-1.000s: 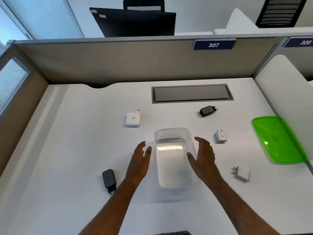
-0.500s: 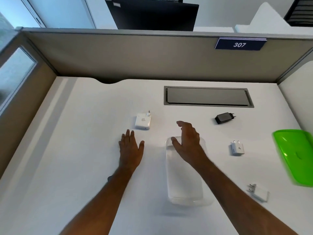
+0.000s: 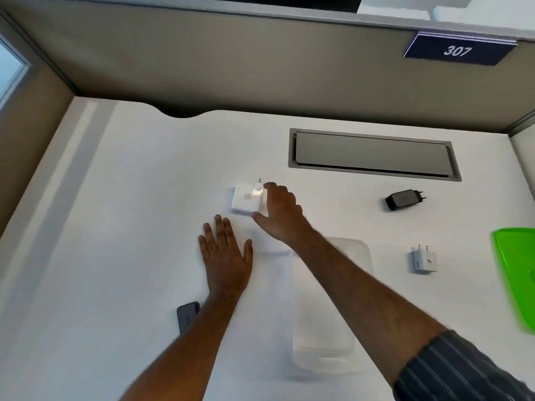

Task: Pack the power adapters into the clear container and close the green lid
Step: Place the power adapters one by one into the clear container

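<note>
Your white desk (image 3: 130,256) fills the view, walled at the back by a beige partition (image 3: 231,70) carrying a dark plate numbered 307 (image 3: 459,50). A grey cable hatch (image 3: 373,154) is set into the desk near the partition. The clear container (image 3: 333,314) stands open near you, partly hidden under your right forearm, its edges blurred. The green lid (image 3: 518,279) lies well apart from it at the right edge of the view. Your left hand (image 3: 225,256) lies flat on the desk just left of the container, fingers straight and slightly spread. Your right hand (image 3: 279,215) reaches across to the large white adapter (image 3: 246,199), fingers curved over its right side and thumb at its near corner; you cannot tell whether the grasp has closed. A black adapter (image 3: 404,199) lies below the hatch's right end. A small white adapter (image 3: 424,260) sits between the container and the lid. A dark grey adapter (image 3: 186,315) peeks out from beneath your left forearm.
</note>
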Tool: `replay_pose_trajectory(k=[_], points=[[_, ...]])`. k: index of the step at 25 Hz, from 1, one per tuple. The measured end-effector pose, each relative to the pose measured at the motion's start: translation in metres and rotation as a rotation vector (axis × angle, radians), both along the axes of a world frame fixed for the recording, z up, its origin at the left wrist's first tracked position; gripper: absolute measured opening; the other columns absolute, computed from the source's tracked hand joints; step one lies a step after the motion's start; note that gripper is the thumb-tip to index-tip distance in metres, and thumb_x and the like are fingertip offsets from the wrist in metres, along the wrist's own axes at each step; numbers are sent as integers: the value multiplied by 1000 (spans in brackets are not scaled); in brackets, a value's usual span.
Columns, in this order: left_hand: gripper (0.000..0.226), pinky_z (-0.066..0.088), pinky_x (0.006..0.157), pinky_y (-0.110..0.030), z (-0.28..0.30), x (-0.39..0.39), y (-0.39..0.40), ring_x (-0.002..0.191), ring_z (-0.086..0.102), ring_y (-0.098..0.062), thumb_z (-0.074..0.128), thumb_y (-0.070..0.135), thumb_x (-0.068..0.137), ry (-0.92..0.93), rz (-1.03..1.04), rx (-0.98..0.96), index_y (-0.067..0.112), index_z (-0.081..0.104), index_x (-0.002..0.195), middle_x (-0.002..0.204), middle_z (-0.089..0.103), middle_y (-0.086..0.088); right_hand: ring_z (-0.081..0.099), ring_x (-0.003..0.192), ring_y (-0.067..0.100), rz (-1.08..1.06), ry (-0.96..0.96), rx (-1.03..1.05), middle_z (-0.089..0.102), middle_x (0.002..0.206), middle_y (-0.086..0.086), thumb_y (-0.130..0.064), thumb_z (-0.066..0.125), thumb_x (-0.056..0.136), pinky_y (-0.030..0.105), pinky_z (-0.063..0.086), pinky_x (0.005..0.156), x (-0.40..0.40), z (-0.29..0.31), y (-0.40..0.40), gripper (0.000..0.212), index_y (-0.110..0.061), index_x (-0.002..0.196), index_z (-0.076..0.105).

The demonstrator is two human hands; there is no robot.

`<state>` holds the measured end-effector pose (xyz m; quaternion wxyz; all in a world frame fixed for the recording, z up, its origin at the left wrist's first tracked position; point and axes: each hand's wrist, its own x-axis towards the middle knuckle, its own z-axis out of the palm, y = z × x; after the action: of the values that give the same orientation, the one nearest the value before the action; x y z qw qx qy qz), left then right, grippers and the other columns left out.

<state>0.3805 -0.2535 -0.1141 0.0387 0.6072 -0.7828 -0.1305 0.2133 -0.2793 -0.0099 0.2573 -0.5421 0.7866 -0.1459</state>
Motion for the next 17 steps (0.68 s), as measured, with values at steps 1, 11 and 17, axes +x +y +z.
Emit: replay_pose_trajectory(k=[1,11,17], points=[[77,9,128,-54,0,-1,0,159,5,-37,29,54,103,0,2,-6,7,13,162,172,11,-13,47,122,34,-31,-38,35,47,133,12,-47,69,83,49,48,94,2,-5,-7,74,-17,141,34],[75,6,129,-54,-3,-2,-1,160,-1,-33,25,56,104,-16,18,12,11,10,163,172,6,-11,44,122,32,-103,193,70,45,133,14,-69,61,78,50,45,87,42,-41,-49,84,-20,139,31],[76,7,128,-54,-2,-2,-1,160,-1,-33,23,58,103,-8,33,21,13,11,163,173,6,-9,43,121,32,-76,169,23,44,134,16,-57,69,77,46,50,85,40,-45,-54,82,-17,139,35]])
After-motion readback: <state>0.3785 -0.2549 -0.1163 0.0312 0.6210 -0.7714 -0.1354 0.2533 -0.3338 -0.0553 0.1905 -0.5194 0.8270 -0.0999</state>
